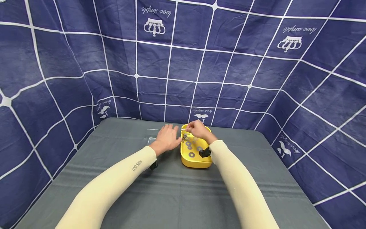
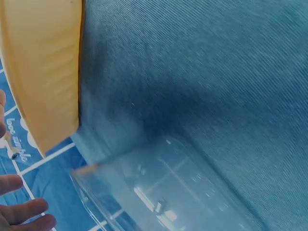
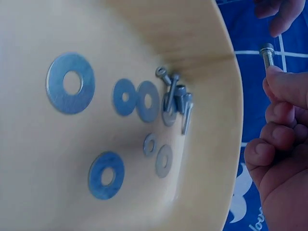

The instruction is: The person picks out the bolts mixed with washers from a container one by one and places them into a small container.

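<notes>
My right hand [image 1: 198,129] is over the far left part of a yellow tray [image 1: 196,164]. Its thumb and forefinger pinch a small metal socket-head screw [image 3: 267,57], head outward, as the right wrist view shows. Inside the tray, several screws [image 3: 181,98] are bunched against the wall, and flat washers [image 3: 107,191] of different sizes are scattered on its floor. Beside the tray's left rim is my left hand [image 1: 166,139], fingers spread and holding nothing. A transparent plastic box [image 2: 187,192] is on the table to the left, partly behind that hand in the head view.
A grey cloth covers the table [image 1: 171,197]. Blue curtain fabric [image 1: 183,63] with white grid lines stands around the back and both sides. The tray's raised rim lies between its contents and my left hand.
</notes>
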A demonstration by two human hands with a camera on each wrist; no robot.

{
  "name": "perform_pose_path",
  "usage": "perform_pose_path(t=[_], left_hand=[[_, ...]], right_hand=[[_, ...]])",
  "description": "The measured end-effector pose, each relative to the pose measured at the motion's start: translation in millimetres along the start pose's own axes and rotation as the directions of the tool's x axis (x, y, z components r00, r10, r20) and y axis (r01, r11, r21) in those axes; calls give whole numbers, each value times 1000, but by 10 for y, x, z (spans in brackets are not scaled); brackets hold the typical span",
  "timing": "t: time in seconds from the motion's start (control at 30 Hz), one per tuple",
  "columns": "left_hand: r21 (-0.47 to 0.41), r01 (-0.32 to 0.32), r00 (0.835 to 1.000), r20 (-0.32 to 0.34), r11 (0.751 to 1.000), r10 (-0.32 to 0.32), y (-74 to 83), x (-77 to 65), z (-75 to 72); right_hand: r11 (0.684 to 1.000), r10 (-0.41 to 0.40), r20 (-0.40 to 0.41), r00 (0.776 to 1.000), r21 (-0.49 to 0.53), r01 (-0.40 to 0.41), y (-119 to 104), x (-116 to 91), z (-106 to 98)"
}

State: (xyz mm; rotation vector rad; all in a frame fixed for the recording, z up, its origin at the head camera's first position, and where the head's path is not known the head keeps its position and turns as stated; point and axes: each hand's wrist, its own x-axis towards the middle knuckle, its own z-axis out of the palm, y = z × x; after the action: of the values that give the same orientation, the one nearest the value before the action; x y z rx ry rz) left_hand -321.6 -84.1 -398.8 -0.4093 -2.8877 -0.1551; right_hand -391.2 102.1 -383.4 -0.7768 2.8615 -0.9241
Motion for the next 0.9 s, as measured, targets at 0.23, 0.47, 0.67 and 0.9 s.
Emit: perform_pose_path(t=[0.23, 0.47, 0.67, 0.9], left_hand=[[8, 19, 1000, 1, 1000, -19, -159, -54, -69], [-2, 42, 999, -30, 999, -42, -321, -120, -92], [-9, 73, 996, -48, 997, -73, -477, -179, -109], [-3, 101, 994, -47, 995, -101, -652, -252, -101]], right_hand=[[998, -54, -6, 999, 19, 54, -105, 73, 38], [998, -56, 10, 998, 30, 55, -216, 140, 109], [997, -70, 8, 998, 40, 69, -318, 195, 172], [995, -93, 12, 996, 32, 93, -403, 260, 265]])
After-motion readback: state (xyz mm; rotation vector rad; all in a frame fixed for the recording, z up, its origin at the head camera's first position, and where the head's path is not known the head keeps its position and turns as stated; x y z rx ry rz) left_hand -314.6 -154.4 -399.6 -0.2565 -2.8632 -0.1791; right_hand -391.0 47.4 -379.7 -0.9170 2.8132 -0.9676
